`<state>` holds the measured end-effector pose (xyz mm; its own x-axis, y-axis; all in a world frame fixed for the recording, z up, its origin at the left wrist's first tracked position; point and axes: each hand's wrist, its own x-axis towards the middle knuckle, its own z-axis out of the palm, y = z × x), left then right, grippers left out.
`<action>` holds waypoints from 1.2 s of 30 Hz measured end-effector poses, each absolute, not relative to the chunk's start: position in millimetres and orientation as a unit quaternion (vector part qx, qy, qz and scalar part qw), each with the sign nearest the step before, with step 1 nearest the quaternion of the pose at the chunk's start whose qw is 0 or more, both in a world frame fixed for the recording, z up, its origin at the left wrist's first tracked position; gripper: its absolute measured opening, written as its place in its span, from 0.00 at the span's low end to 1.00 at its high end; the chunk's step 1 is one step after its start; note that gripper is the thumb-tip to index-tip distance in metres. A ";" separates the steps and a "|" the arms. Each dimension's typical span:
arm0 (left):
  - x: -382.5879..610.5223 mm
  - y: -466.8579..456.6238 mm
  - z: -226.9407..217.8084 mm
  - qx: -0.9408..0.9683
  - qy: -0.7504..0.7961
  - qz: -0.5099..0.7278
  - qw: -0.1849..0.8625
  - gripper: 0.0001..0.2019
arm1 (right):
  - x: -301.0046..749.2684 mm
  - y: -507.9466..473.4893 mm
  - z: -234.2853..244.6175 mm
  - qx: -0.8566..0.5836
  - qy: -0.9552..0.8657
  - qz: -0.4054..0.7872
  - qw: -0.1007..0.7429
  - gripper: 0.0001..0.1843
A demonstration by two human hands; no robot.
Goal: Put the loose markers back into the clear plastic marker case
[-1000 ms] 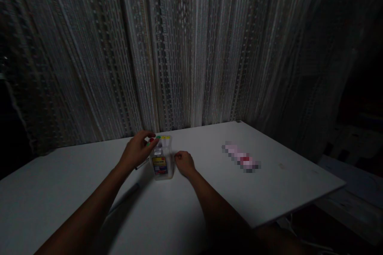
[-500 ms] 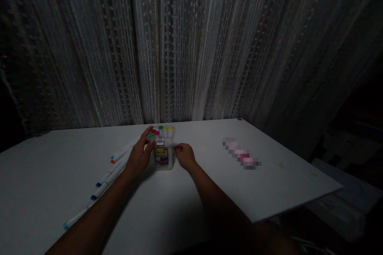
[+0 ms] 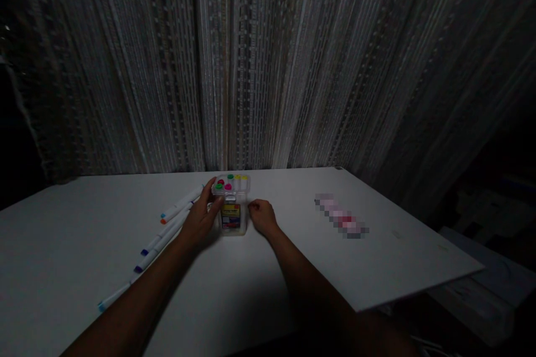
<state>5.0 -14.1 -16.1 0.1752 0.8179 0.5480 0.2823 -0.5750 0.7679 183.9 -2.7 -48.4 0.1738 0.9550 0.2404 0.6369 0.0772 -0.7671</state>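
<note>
A small clear plastic box of markers (image 3: 233,209) stands upright on the white table (image 3: 293,268), with several coloured caps showing at its top. My left hand (image 3: 201,220) is wrapped against the box's left side, thumb near the caps. My right hand (image 3: 262,217) rests curled on the table, touching the box's right side. Several loose white markers (image 3: 161,237) with coloured ends lie on the table to the left of my left hand.
A long string curtain hangs right behind the table. A blurred pinkish object (image 3: 341,217) lies at the table's right. The table's right edge drops off to dark floor with pale items below.
My left hand has come down from the caps at the box's top to its left side. The view has shifted, so the loose markers at the left now show.
</note>
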 end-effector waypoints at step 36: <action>6.1 -12.8 -17.5 0.740 0.392 0.443 0.319 0.25 | 180.6 4.7 -59.6 -0.577 -0.641 0.239 0.447 0.14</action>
<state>6.1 -12.8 -17.5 0.3002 0.8633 0.4057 0.2976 -0.4889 0.8200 180.6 4.7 -59.6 0.0648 0.9526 0.2973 0.5249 0.2209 -0.8220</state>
